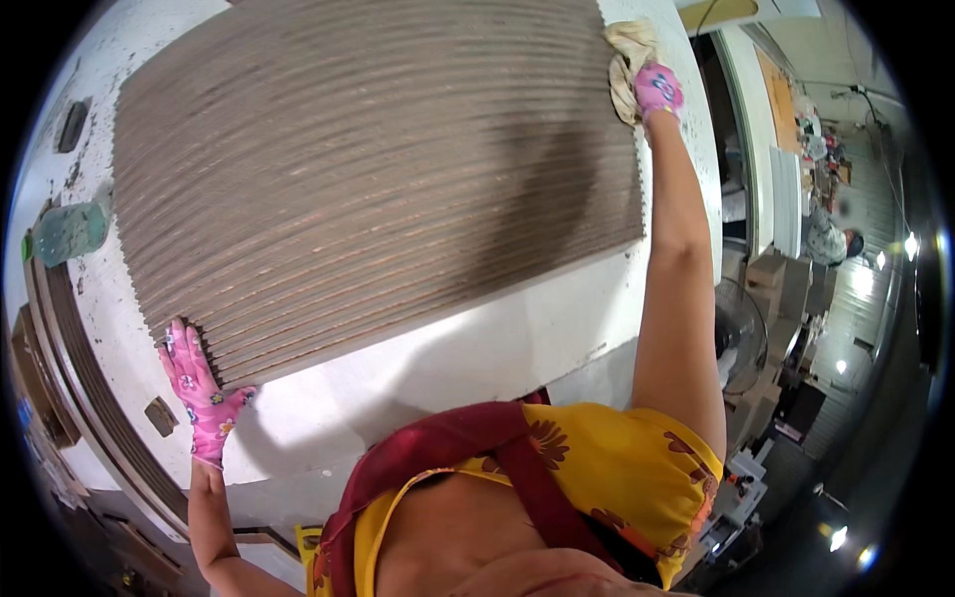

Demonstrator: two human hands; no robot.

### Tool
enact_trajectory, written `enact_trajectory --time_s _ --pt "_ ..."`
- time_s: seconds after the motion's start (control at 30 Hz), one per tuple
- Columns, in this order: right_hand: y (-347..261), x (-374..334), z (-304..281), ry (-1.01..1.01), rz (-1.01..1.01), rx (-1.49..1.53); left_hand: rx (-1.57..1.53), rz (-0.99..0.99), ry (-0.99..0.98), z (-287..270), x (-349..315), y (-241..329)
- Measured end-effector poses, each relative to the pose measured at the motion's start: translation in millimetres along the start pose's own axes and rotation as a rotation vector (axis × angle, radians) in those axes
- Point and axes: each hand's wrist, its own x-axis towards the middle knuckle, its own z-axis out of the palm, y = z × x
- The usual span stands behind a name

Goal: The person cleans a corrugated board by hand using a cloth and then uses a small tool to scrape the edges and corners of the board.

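Observation:
A large brown ribbed panel (368, 169) lies on the white table (477, 333), its grooves running from side to side. My left hand (204, 388), in a pink flowered glove, rests at the panel's near left corner with fingers stretched out along its edge and the thumb apart. At the far right edge, my right hand (659, 88), gloved the same way, is closed on a crumpled cream cloth (629, 70). The cloth lies against the panel's right edge. My right arm casts a shadow over the panel's right part.
A clear greenish bottle (72, 234) lies left of the panel. Small dark blocks (72, 126) sit on the table's left side. Long strips (85, 368) are stacked beyond the left edge. To the right are a fan (738, 333), cardboard boxes (771, 303) and a person (831, 237) farther away.

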Motion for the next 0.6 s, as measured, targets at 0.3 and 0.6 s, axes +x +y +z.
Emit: enact_trajectory --time_s 0.3,0.6 --pt "-345.4 -153.5 -42.2 0.584 -1.202 0.661 -0.121 0.03 0.226 -37.4 142.6 -13.8" --pt "-101.1 16.4 5.0 0.305 -0.377 -0.034 0.353 -0.032 0.326 18.9 285.1 -150.5"
